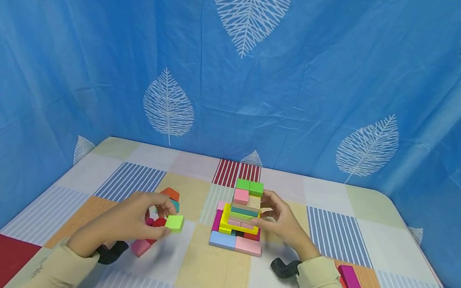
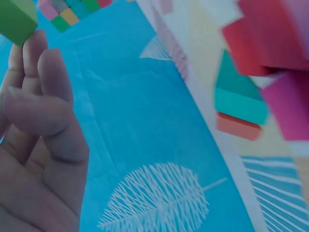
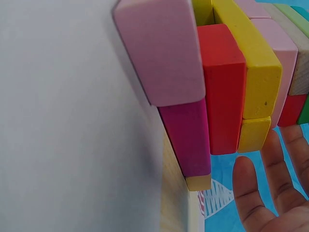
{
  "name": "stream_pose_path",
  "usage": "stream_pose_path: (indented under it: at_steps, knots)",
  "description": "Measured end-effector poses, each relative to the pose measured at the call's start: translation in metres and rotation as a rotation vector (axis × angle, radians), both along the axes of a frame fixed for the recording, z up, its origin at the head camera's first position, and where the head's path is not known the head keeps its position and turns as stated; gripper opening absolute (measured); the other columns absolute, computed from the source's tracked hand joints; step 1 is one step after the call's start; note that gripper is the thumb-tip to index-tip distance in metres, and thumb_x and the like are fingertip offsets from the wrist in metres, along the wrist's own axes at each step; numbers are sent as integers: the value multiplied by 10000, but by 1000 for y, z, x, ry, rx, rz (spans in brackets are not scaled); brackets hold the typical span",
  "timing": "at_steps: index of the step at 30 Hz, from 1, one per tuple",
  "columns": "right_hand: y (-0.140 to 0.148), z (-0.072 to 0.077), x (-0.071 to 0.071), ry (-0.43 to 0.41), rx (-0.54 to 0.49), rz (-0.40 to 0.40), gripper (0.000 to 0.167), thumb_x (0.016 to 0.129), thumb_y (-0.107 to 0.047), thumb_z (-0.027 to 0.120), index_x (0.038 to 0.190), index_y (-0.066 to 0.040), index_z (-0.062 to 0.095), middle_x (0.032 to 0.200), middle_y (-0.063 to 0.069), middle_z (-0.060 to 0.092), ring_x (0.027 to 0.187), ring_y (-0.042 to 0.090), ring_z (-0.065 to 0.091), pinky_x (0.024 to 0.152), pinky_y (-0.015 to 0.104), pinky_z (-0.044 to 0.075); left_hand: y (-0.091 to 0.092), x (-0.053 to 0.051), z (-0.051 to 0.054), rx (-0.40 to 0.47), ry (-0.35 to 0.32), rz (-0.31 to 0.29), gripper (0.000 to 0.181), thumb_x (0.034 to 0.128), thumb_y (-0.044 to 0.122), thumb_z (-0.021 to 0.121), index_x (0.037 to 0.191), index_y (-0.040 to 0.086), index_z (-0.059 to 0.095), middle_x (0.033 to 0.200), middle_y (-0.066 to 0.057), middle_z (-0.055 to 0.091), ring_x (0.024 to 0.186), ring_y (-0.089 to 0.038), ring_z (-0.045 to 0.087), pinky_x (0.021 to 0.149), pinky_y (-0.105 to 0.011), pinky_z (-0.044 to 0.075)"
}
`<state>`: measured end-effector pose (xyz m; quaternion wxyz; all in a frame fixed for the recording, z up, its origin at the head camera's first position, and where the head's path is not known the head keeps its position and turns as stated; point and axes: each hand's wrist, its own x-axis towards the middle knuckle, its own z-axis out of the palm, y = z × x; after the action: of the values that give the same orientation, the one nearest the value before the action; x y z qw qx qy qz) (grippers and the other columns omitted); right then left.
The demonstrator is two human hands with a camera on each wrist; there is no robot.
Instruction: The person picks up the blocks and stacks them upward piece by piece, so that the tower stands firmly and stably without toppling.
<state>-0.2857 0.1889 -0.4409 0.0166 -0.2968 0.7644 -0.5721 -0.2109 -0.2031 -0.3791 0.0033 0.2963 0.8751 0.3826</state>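
My left hand (image 1: 124, 222) pinches a lime green block (image 1: 174, 223) between thumb and fingers, left of a stacked tower of coloured blocks (image 1: 238, 227). The left wrist view shows this block at its upper left corner, partly cut off. Two green blocks (image 1: 249, 186) top the tower, above a pink block (image 1: 241, 196) and a wooden one. Lower down are yellow, magenta, light blue and pink blocks. At the tower's right side is my right hand (image 1: 283, 225), its thumb in front and fingers behind. Its fingers look nearly straight beside the blocks in the right wrist view.
Under and behind my left hand lie loose blocks: red (image 1: 160, 222), pink (image 1: 140, 247), orange (image 1: 171, 193) and teal. A magenta block (image 1: 351, 281) lies by the right sleeve, with a red one partly hidden. A blue curtain (image 1: 238, 91) hangs behind the patchwork-covered table (image 1: 212, 272).
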Motion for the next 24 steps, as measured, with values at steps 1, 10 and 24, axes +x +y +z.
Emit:
stream_pose_path:
  at_steps: [1, 10, 24]
  knots:
    - [0, 0, 0, -4, 1, -2, 685, 896, -83, 832, 1483, 80, 517, 1265, 190, 666, 1108, 250, 629, 958, 343, 571, 4, -3, 2, 5, 24, 1, 268, 824, 146, 887, 1047, 128, 739, 949, 83, 690, 864, -221, 631, 571, -270, 509]
    - [-1, 1, 0, -23, 5, 0, 691, 892, -73, 833, 1488, 71, 514, 1275, 208, 661, 1116, 269, 631, 964, 337, 567, 46, -29, 21, 63, 182, -9, 237, 845, 149, 872, 1049, 117, 755, 1023, 43, 735, 897, -186, 637, 665, -315, 564]
    - [-1, 0, -1, -17, -13, 9, 678, 900, -57, 833, 1485, 73, 516, 1265, 185, 664, 1118, 186, 635, 958, 342, 556, 116, -55, 34, 16, 279, -38, 299, 853, 203, 863, 1116, 94, 773, 1071, -5, 740, 1046, -263, 637, 929, -412, 563]
